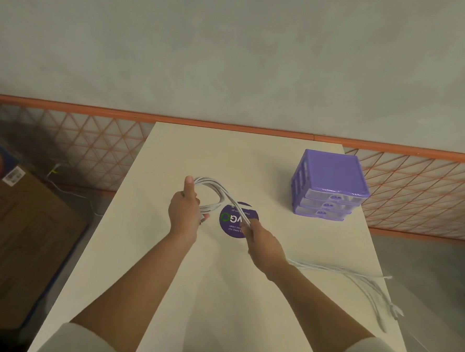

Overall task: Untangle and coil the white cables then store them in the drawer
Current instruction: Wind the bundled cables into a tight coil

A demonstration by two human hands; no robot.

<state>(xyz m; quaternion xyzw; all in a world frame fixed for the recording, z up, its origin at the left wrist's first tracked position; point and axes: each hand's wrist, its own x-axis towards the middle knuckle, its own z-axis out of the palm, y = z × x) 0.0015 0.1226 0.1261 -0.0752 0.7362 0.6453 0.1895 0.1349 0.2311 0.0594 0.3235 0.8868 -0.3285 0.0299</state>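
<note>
Head view: left hand (184, 209) grips the white cables (216, 192) as a loop above the table (197, 282); right hand (262, 247) pinches their tail running toward the near right. Closed purple drawer unit (330, 186) sits far right, nearer the right hand.

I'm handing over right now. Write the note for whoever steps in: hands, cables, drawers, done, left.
Left hand grips the looped end of the white cables, thumb up.
Right hand grips the same bundle by the purple sticker; loose tails trail right on the table.
Purple drawer unit far right, all drawers closed.
Done: first loop.
Left: finish coiling, open a drawer, store.
</note>
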